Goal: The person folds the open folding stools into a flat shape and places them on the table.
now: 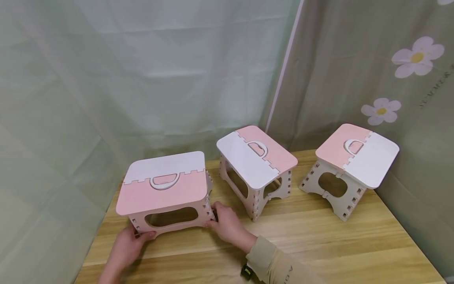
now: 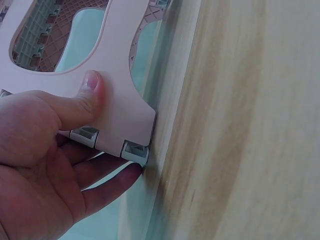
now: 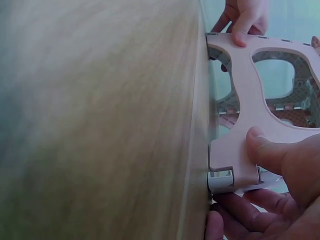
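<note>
A pink and white folding step stool [image 1: 142, 197] stands unfolded at the left of the table in the head view. My left hand [image 1: 127, 247] grips the lower left corner of its pink leg panel; in the left wrist view the thumb [image 2: 91, 95] presses the panel's face and the other fingers curl behind the hinged edge. At the lower right corner, my right hand [image 1: 229, 225] holds the same panel, its thumb [image 3: 265, 150] on the front and fingers underneath in the right wrist view. The stool's feet are at the tabletop.
Two similar folding stools stand unfolded on the wooden table [image 1: 283, 244]: a middle stool [image 1: 241, 157] close to my right hand, and a right stool [image 1: 372, 157] farther off. Pale curtains [image 1: 170, 79] hang behind and beside the table. A small dark object [image 1: 246, 272] is by my right sleeve.
</note>
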`<action>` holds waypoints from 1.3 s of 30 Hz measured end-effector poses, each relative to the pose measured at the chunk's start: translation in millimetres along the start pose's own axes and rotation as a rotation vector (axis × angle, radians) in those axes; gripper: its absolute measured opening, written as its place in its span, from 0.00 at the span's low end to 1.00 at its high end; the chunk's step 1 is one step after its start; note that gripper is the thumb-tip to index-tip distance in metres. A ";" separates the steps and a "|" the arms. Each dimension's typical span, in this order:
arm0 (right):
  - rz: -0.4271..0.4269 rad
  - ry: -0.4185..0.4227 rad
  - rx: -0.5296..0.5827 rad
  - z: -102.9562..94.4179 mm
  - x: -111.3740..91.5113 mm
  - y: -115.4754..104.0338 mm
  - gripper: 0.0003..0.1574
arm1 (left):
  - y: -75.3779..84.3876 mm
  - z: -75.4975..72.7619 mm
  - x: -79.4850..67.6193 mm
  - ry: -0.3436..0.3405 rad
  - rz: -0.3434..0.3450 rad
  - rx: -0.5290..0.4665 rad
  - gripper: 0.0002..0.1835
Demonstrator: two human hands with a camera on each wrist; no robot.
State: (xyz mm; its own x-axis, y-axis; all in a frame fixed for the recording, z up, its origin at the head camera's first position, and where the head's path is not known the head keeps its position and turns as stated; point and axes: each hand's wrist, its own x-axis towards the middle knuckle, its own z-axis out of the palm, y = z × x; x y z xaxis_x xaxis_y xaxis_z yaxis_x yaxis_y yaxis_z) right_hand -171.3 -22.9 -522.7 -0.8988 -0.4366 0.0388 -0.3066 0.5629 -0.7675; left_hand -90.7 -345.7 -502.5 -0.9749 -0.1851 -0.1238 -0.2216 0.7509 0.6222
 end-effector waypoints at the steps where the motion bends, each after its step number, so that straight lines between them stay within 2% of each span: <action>1: -0.004 0.003 0.000 0.0 0.3 0.0 0.29 | 0.5 -0.1 0.2 0.000 -0.001 0.000 0.30; 16: -0.047 0.005 -0.015 1.0 0.4 0.0 0.26 | 1.0 1.8 1.9 0.002 -0.017 0.006 0.30; 26: -0.058 0.022 -0.069 1.5 0.8 0.4 0.24 | 1.4 3.0 1.8 0.025 0.020 0.008 0.27; 39: -0.070 0.021 -0.038 4.6 1.6 1.4 0.21 | 0.3 0.4 8.2 0.019 0.018 0.033 0.22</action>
State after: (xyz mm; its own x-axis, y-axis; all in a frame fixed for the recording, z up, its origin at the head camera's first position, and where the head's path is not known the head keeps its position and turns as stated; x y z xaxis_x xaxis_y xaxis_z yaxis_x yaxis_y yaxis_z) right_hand -171.7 -26.1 -526.6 -0.8808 -0.4616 0.1052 -0.3805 0.5579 -0.7375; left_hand -98.7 -346.8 -503.6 -0.9782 -0.1832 -0.0974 -0.2047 0.7744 0.5986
